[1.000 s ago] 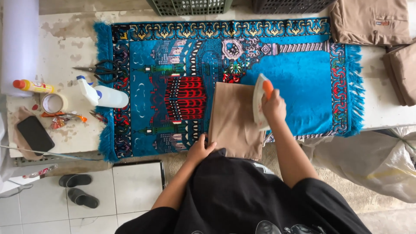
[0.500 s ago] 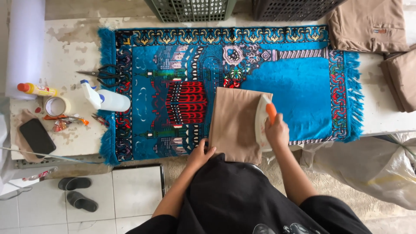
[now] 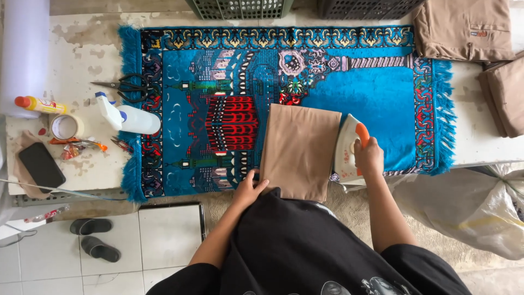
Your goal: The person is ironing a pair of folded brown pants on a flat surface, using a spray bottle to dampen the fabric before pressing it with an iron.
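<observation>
Gripping iron point(image 3: 347, 147) right hand point(image 3: 369, 158), left hand point(image 3: 249, 190) flat pinning tan cloth point(image 3: 300, 150), spray bottle point(image 3: 128, 116), scissors point(image 3: 124, 87) aside

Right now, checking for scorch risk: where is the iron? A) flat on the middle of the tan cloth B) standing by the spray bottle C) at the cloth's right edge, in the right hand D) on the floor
C: the right hand grips the iron at the right edge of the folded tan cloth, while the left hand rests at its near corner.
</observation>
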